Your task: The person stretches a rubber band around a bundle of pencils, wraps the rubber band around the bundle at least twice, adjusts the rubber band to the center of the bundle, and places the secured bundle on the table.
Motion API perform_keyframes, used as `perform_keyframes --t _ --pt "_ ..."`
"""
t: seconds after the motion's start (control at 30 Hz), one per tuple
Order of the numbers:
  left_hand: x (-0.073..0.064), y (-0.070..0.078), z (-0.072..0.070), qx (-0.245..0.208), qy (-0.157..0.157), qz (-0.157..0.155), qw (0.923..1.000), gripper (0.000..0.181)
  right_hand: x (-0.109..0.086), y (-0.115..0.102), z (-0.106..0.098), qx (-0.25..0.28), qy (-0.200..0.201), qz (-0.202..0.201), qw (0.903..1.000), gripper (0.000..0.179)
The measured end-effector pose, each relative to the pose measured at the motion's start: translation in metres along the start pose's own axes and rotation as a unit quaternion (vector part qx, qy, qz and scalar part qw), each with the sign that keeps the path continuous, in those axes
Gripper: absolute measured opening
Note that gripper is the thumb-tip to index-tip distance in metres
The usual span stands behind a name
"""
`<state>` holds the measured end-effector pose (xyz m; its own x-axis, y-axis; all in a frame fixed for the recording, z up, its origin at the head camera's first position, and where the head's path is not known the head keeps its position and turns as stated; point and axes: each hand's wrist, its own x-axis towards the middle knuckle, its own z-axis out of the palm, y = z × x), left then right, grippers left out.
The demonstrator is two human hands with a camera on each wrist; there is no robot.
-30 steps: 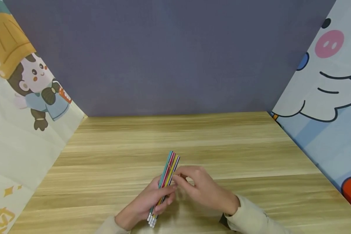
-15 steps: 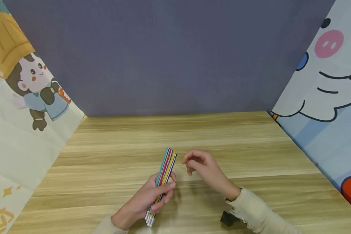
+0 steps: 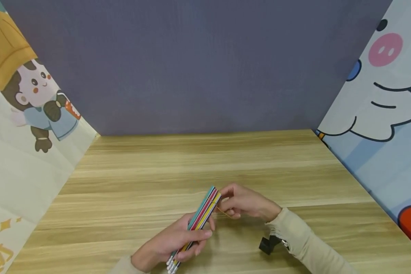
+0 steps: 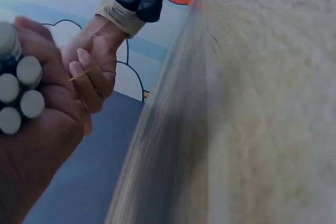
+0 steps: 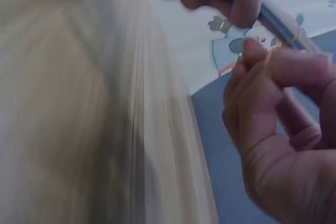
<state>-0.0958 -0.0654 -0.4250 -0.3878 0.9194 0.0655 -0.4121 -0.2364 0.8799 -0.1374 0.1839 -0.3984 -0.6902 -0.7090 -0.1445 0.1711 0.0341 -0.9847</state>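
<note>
My left hand [image 3: 172,238] grips a bundle of striped pencils [image 3: 204,211], teal, red, yellow and dark, tilted with the far ends up and to the right. White eraser ends [image 4: 32,103] stick out below the palm in the left wrist view. A thin yellowish rubber band [image 3: 223,212] crosses the pencils near their far ends and stretches out to my right hand [image 3: 248,201]. The right fingers are curled with the band looped over them, close beside the pencil tips. In the right wrist view, the band [image 5: 269,64] shows against the fingers; the pencils there are blurred.
Both hands are above a wood-grain table [image 3: 140,171]. A dark grey panel [image 3: 205,68] stands at the back, with cartoon-printed sheets [image 3: 373,114] on both sides. A black device [image 3: 267,245] is at the right sleeve's cuff.
The right hand first pulled the band away to the right and up, then came back beside the pencil tips. The pencil bundle has shifted right and tilted more.
</note>
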Motion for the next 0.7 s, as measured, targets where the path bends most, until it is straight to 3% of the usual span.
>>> perform_keyframes --t 0.1,0.2,0.3,0.4,0.57,0.63,0.7 --pt "-0.001 -0.002 0.0 0.002 -0.026 -0.022 0.9994 0.012 -0.002 -0.003 -0.002 -0.076 -0.022 -0.01 0.9968 0.013" --pt "-0.002 -0.003 0.0 0.008 -0.044 -0.042 0.9981 0.021 -0.004 -0.008 -0.004 -0.153 -0.045 -0.032 0.9866 0.013" --pt "-0.003 -0.003 0.0 0.025 -0.051 -0.064 0.9964 0.028 -0.009 -0.015 -0.004 -0.227 -0.041 -0.045 0.9719 0.013" --pt "-0.004 -0.003 0.001 0.044 -0.051 -0.1 0.9927 0.029 -0.014 -0.023 0.001 -0.307 -0.029 -0.045 0.9501 0.015" --pt "-0.006 -0.002 0.002 0.079 -0.028 -0.144 0.9861 0.025 -0.017 -0.029 0.018 -0.472 0.006 -0.05 0.8803 0.026" --pt "-0.006 -0.002 0.003 0.092 -0.011 -0.15 0.9843 0.022 -0.018 -0.029 0.025 -0.524 0.029 -0.052 0.8499 0.029" --pt "-0.007 -0.002 0.004 0.107 0.007 -0.156 0.982 0.022 -0.018 -0.028 0.033 -0.558 0.049 -0.054 0.8267 0.028"
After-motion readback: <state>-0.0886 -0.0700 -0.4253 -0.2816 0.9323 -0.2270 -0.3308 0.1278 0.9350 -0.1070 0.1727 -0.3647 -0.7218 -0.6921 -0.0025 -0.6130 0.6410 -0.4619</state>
